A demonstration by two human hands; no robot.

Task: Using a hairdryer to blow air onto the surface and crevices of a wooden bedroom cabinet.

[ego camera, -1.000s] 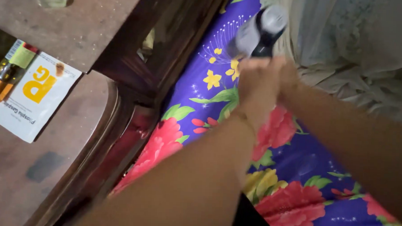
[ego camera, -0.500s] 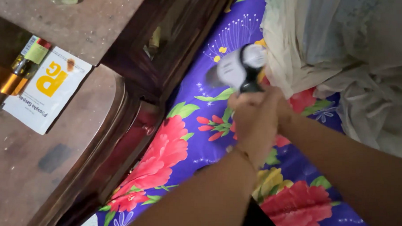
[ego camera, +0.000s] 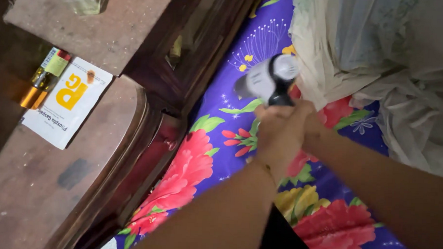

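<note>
Over the floral bed sheet (ego camera: pixel 244 37), both hands — left hand (ego camera: pixel 279 134) and right hand (ego camera: pixel 314 124) — clench a grey tool (ego camera: pixel 268 82) that could snag the netting (ego camera: pixel 381 56) just beside it.

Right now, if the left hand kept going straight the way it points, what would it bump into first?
Probably the pale cloth heaped on the flowered sheet. The left hand, clasped with the right hand round a grey and black tool, points up the picture toward it. Depth is hard to judge, so it might pass above.
</note>
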